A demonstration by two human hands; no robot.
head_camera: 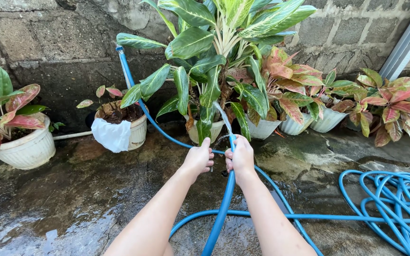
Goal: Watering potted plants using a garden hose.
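Two bare hands meet in front of the big green-leaved plant [214,52]: the right hand [241,159] is wrapped tight around the end of the blue hose [221,213], and the left hand [198,159] is curled into a loose fist just beside it, holding what I cannot tell. Water [224,116] arcs from the hose end toward that plant's white pot [214,130]. Right of the plant, more hose lies coiled on the wet concrete floor [72,204].

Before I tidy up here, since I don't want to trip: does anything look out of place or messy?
Yes. The blue hose lies in a loose, tangled heap on the wet concrete floor at the right, and a white bag hangs crumpled over the rim of one small pot. The other pots stand upright.
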